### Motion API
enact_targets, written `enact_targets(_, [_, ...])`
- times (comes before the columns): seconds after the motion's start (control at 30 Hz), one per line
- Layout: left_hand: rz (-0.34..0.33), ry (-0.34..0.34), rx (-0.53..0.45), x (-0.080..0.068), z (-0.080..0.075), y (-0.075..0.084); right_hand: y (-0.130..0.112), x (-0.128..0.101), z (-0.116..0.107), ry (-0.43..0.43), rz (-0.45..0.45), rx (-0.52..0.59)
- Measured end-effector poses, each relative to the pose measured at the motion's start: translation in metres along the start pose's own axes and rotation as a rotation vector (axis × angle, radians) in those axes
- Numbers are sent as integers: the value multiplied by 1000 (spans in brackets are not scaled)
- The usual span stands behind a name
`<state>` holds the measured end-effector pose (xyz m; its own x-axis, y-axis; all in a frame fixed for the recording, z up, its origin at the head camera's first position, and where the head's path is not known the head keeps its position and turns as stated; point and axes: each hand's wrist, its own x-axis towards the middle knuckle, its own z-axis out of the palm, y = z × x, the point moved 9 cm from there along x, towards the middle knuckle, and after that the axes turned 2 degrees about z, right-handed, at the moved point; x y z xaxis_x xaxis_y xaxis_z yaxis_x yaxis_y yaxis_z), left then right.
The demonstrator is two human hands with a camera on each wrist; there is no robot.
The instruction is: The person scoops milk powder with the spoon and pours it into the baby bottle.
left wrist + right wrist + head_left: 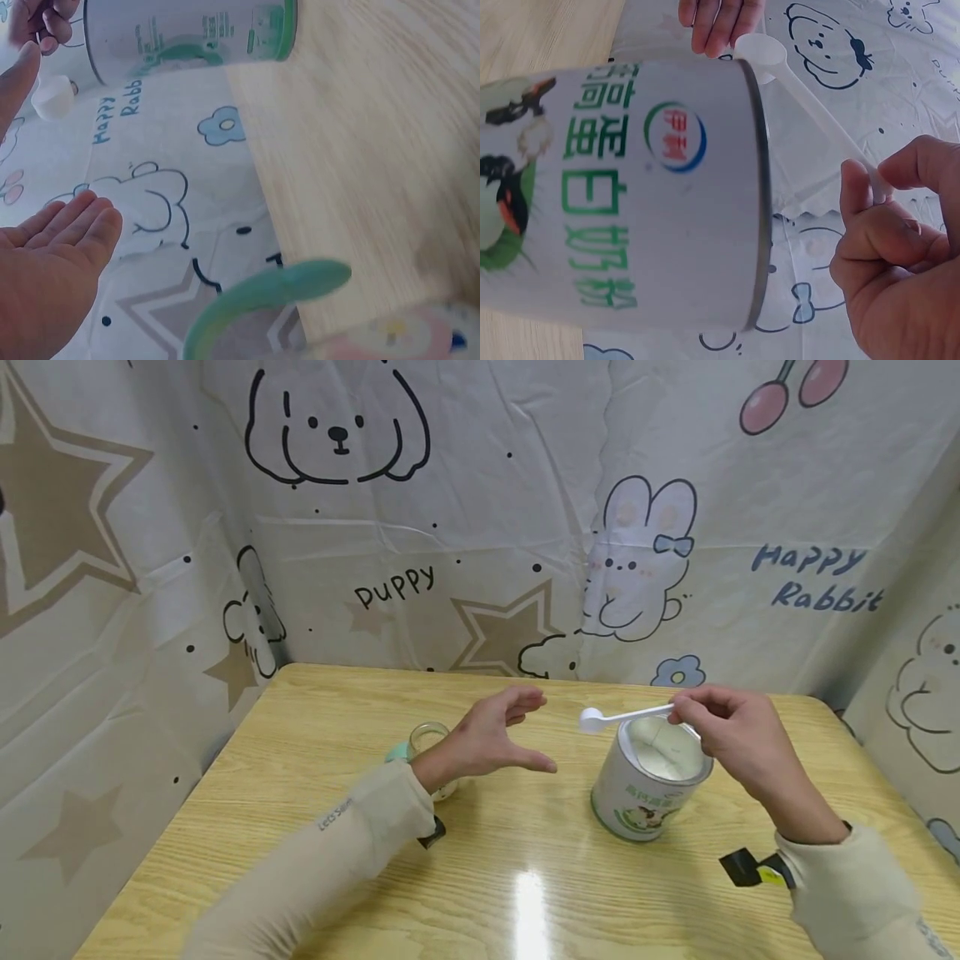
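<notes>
Spoon (622,717), white plastic, at frame centre above the open tin (651,781): right hand (731,735) pinches its handle end. Likely light, stiff, somewhat slick; best held by the handle. Left hand (491,735) spread, holding nothing.

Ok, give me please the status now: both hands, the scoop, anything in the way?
Left hand open, holding nothing. Right hand pinches white scoop above open milk powder can. Glass jar behind left wrist, not in the way.
</notes>
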<state>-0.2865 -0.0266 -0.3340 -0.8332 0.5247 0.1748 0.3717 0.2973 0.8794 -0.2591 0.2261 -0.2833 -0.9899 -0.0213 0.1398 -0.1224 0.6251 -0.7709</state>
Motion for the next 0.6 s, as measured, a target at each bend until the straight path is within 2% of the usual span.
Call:
enact_targets(0.3, [5, -17, -26, 12, 24, 5, 11, -3, -15, 43, 47, -14])
enact_targets(0.6, [18, -27, -45, 18, 40, 2, 22, -6, -32, 81, 65, 75])
